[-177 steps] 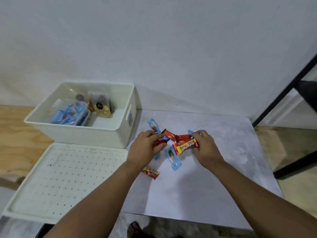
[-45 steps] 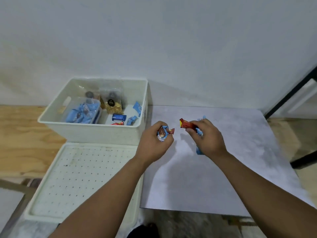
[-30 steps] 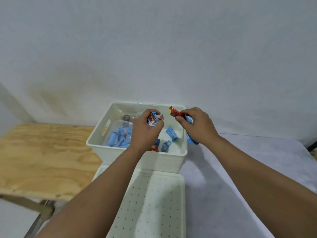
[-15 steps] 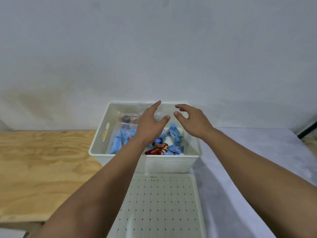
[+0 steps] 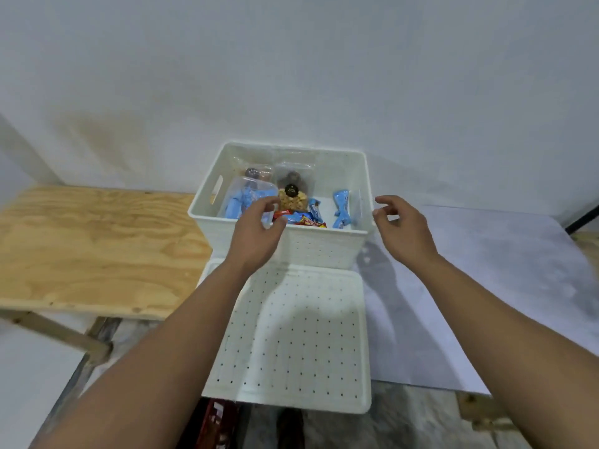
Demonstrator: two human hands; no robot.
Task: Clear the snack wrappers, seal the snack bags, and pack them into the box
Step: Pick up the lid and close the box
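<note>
Nothing is held: the left hand (image 5: 256, 236) is loosely spread over the box (image 5: 324, 246) front rim, the right hand (image 5: 402, 231) half-curled beside it.

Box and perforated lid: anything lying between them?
Nothing in the head view. The perforated lid lies directly in front of the box, its far edge at the box's near wall, with no wrapper between them.

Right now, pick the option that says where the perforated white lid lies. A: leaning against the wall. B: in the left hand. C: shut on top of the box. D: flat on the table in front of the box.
D: the perforated white lid lies flat on the table, in front of the open white box, and both hands are empty.
</note>
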